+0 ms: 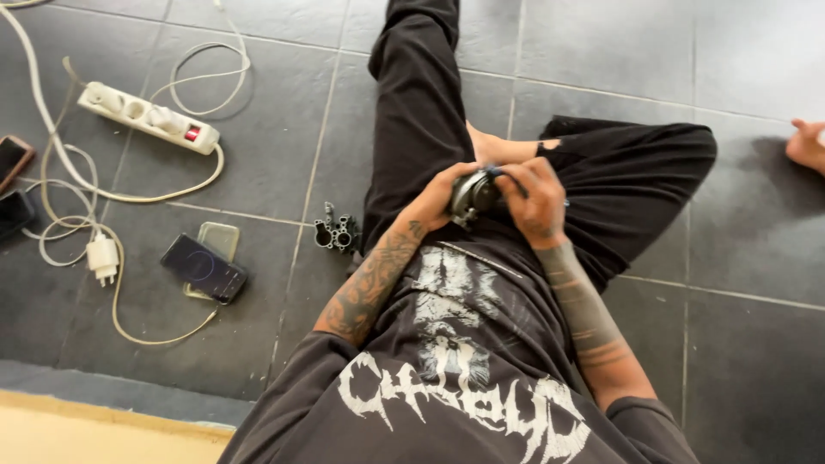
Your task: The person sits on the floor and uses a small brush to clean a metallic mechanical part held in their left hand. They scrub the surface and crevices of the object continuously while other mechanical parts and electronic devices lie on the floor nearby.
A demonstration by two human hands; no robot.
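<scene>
Gripping a round metal part (473, 194), left hand (440, 199) cupping, right hand (537, 202) clenched with tool (503, 174).

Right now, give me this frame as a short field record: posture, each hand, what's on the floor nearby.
posture: person seated on grey tiled floor, legs out in front
left hand: gripping a small round metal part from its left side, over the lap
right hand: closed over the same part, holding a thin tool; its tip is hidden
floor, near left knee: small dark metal piece with round holes
floor, far left: white power strip, white charger, two stacked phones
far right edge: another person's foot
</scene>
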